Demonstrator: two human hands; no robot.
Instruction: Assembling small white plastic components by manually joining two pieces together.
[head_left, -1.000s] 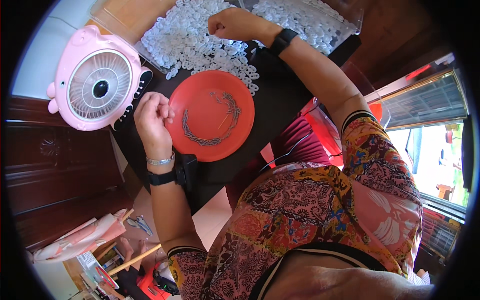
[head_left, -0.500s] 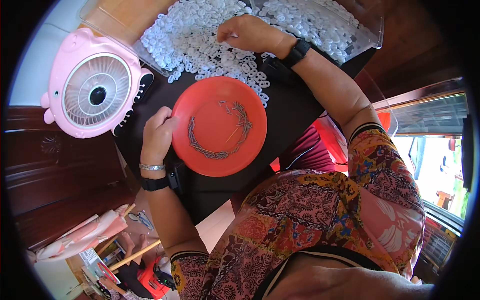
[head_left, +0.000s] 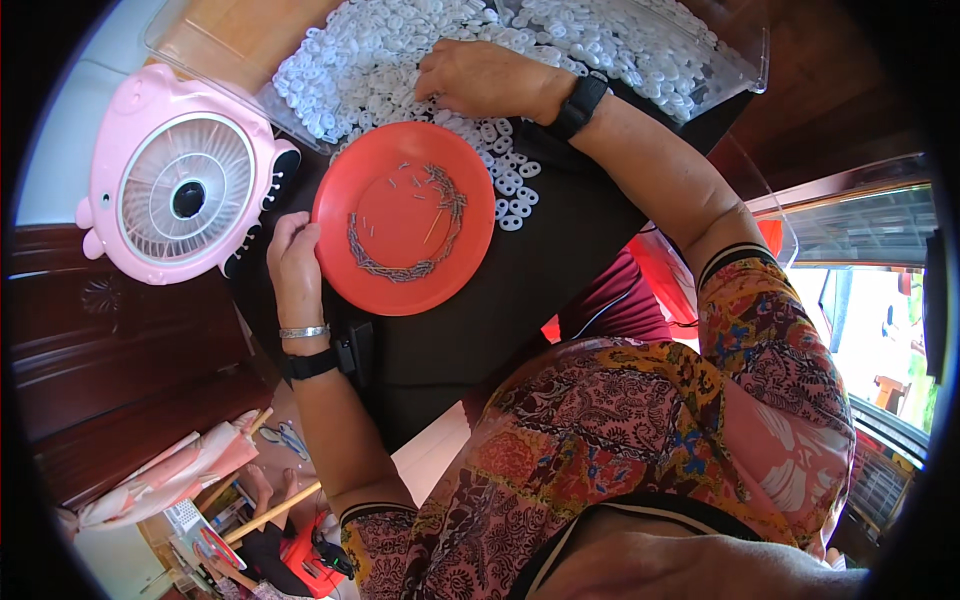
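A round red plate (head_left: 385, 297) rests on the dark tabletop, holding a curved line of small grey metal pins (head_left: 405, 270) and a thin yellowish stick (head_left: 433, 226). My left hand (head_left: 296, 265) is closed at the plate's left rim, its fingertips partly hidden there. Beyond the plate, my right hand (head_left: 492, 82) reaches over a heap of small white plastic pieces (head_left: 350, 70), each with two holes. Its fingers are bent down among the pieces; whether one is between the fingertips is hidden.
A clear plastic box (head_left: 755, 75) with more white pieces lies at the far right. Several loose pieces (head_left: 515, 190) trail onto the dark table (head_left: 570, 250). A pink animal-shaped fan (head_left: 110, 205) stands at the left. Another person's legs (head_left: 262, 485) show lower left.
The plate has shifted away and to the left with my left hand, and a few pins have scattered inside it. My right hand has come slightly left, with its fingers lower over the white pieces.
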